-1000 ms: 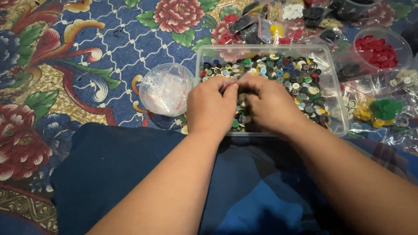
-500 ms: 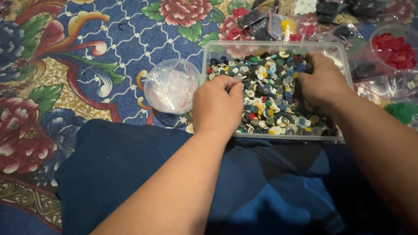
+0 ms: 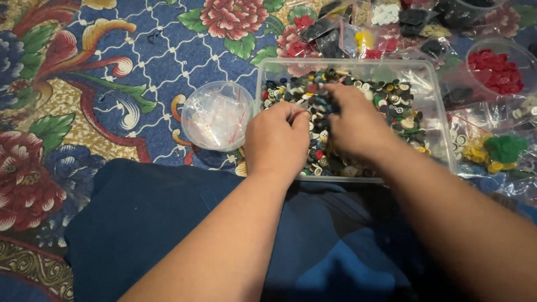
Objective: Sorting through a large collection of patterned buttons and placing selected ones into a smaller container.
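A clear rectangular plastic tub point(image 3: 433, 95) sits on the flowered blue carpet point(image 3: 112, 72), just in front of the person's dark blue lap point(image 3: 184, 223). It is filled with a heap of mixed buttons point(image 3: 391, 98): black, white, green, yellow, red, mostly small and round. Both hands are down in that heap. The left hand point(image 3: 277, 142) rests at the tub's near left part with its fingers curled together, the tips seeming to pinch something small, though I cannot tell what. The right hand point(image 3: 355, 123) lies over the middle of the buttons, fingers bent and pressed into the pile; whether they grip anything is hidden.

Just left of the tub stands a round clear cup point(image 3: 217, 114) holding small plastic bags. To the right, a round tub of red buttons point(image 3: 497, 70), a green cluster point(image 3: 506, 146) and yellow pieces in bags. Beyond the tub lie more bagged dark buttons point(image 3: 330, 33).
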